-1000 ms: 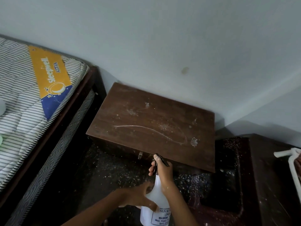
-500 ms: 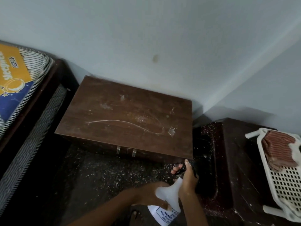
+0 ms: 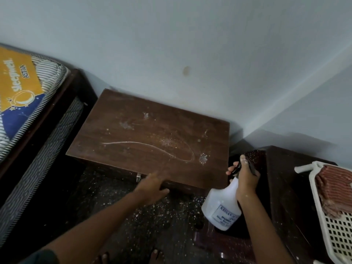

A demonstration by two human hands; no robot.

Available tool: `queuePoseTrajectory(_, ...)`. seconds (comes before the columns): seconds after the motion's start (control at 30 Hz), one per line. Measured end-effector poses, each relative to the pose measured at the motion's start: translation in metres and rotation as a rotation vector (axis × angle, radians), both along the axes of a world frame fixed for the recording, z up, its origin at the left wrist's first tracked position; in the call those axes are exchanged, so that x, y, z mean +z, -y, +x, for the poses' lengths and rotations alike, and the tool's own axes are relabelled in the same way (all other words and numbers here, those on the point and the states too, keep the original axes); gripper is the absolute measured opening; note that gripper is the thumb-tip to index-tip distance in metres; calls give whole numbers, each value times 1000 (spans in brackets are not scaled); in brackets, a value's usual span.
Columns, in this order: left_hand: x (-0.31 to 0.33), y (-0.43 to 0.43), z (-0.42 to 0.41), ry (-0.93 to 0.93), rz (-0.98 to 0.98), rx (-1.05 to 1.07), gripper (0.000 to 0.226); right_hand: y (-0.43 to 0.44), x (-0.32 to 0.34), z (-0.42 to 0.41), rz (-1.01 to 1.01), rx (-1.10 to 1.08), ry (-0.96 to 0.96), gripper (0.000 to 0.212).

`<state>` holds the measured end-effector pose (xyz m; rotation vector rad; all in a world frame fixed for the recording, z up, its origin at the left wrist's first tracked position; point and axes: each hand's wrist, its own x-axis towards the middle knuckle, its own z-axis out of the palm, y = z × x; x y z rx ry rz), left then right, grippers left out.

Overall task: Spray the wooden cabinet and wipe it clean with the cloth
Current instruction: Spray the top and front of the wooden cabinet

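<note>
Right hand (image 3: 245,180) grips a white spray bottle (image 3: 222,204); left hand (image 3: 152,187), fingers loosely spread, seemingly rests on the wooden cabinet (image 3: 152,138) edge.

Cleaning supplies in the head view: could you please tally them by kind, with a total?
Spray bottle: 1, held in the right hand
Cloth: 1, lying in the white basket
Total: 2
</note>
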<state>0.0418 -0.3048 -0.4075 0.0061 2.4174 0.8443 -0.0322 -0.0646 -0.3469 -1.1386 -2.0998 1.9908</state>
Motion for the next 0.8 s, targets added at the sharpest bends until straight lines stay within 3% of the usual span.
queuePoseTrajectory(0.07,-10,29,-5,-137,-299,0,58,9,7,-18,7,55,-7,34)
queuePoseTrajectory(0.23,-31,92,5,-2,-646,131,82,43,12,-44,42,364,27,31)
queuePoseTrajectory(0.57,-32,139,20,99,-718,75,73,107,-4,-46,140,608,140,34)
queuePoseTrajectory(0.8,-32,163,35,159,-723,8,74,140,15,-41,268,596,-38,32)
